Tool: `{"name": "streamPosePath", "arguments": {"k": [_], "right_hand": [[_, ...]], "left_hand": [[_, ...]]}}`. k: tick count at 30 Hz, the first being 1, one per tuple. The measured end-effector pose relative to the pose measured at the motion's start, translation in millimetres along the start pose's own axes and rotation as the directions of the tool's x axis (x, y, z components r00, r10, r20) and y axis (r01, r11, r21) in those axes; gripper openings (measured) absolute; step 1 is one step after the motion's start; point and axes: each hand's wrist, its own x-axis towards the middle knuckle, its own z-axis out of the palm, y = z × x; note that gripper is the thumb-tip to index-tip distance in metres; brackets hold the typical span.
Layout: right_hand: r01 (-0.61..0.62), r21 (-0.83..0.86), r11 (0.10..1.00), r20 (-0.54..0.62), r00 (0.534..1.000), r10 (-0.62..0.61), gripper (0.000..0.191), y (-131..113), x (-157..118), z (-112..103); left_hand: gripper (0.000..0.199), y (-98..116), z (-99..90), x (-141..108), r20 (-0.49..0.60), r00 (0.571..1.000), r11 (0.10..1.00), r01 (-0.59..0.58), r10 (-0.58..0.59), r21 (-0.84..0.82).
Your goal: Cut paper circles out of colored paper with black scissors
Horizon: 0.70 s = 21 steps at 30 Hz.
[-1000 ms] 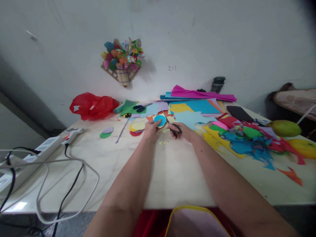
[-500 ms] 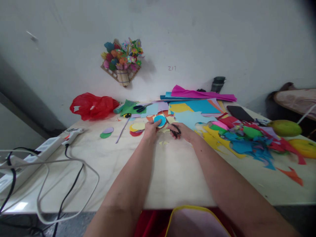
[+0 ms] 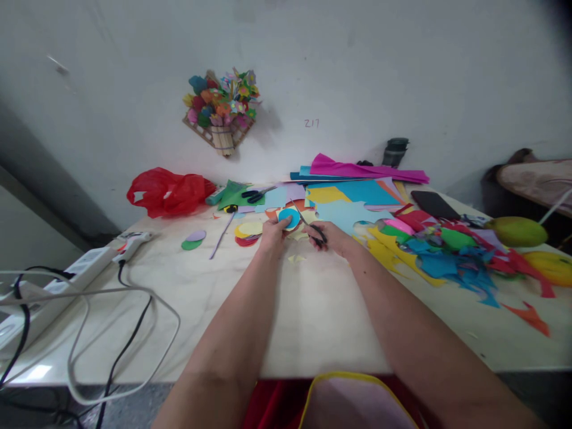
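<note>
Between thumb and fingers, my left hand [image 3: 273, 232] pinches a blue paper circle [image 3: 291, 219], with pale yellow paper showing around its edge. My right hand [image 3: 329, 235] is closed round the dark handles of a pair of scissors [image 3: 319, 236]. Their blades point up and left, right beside the circle's right edge. Small pale yellow scraps [image 3: 295, 259] lie on the table below the hands. Left of my left hand is a stack of yellow and red paper circles [image 3: 248, 231]. A purple circle [image 3: 196, 235] overlaps a green one [image 3: 192, 245] farther left.
Coloured paper sheets [image 3: 353, 211] lie behind the hands, near a second pair of scissors [image 3: 254, 195]. Paper scraps [image 3: 447, 256] are heaped at right, near a phone [image 3: 434, 205]. A red plastic bag [image 3: 170, 193] sits back left; a power strip [image 3: 84, 265] and cables occupy the left edge.
Both hands stay nearly in place, still holding the circle and scissors. The scissor blades look slightly nearer the circle's edge; otherwise little differs.
</note>
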Motion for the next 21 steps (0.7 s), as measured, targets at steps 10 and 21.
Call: {"name": "streamPosePath", "arguments": {"k": [10,21], "right_hand": [[0.008,-0.036,0.999,-0.016,1.0,-0.009,0.022,-2.7,-0.9,1.4],[0.021,-0.063,0.998,-0.024,0.999,-0.023,0.019,-6.8,-4.2,2.1]], "left_hand": [[0.028,0.7,-0.2,0.4,-0.002,1.0,1.0,-0.003,0.003,-0.002],[0.026,0.8,-3.2,1.5,0.004,1.0,1.0,-0.011,0.011,-0.001]]}}
